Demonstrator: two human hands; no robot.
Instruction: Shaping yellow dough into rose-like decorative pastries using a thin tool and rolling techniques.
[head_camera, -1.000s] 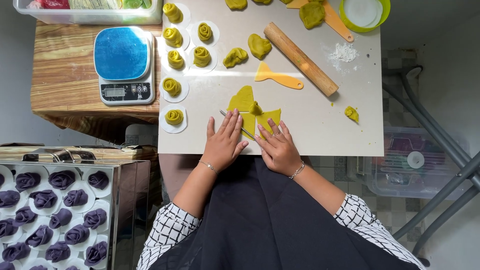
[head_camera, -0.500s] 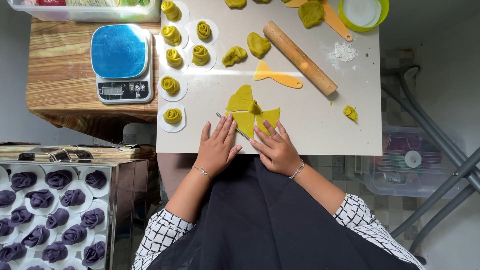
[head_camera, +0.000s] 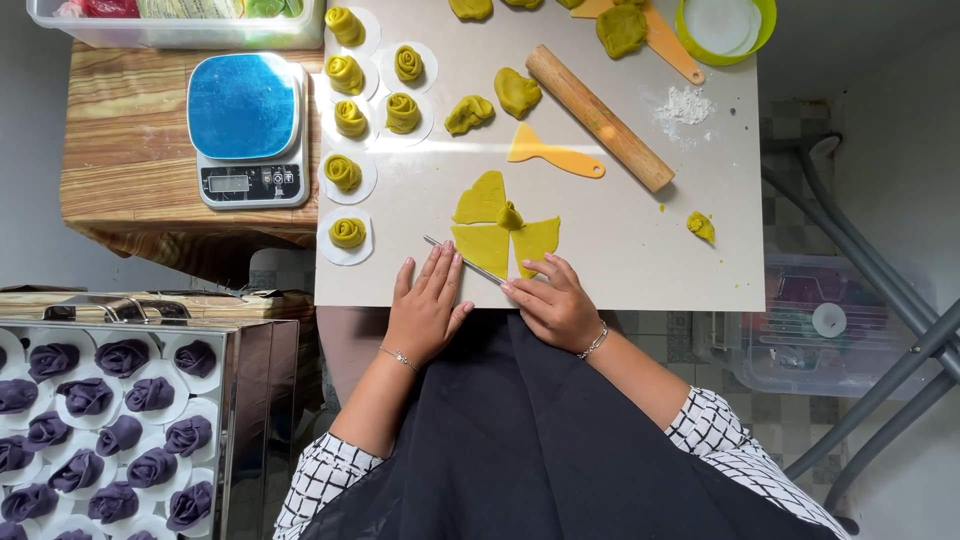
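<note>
Green dough roses: six shaped, one flat piece cut on the board, lumps waiting.

Biggest first: the white board (head_camera: 600, 260) carries six finished green roses (head_camera: 348, 233) on paper rounds down its left side, while several raw dough lumps (head_camera: 517, 91) sit untouched by the rolling pin (head_camera: 600, 117), so I'd judge plenty remains. Near the front edge lies the flat dough sheet (head_camera: 500, 225), sliced into wedges. The left hand (head_camera: 425, 310) rests flat, fingers spread, over a thin metal blade (head_camera: 470, 262); the right hand (head_camera: 555, 300) pinches its other end, fingertips touching the sheet's lower wedge.
</note>
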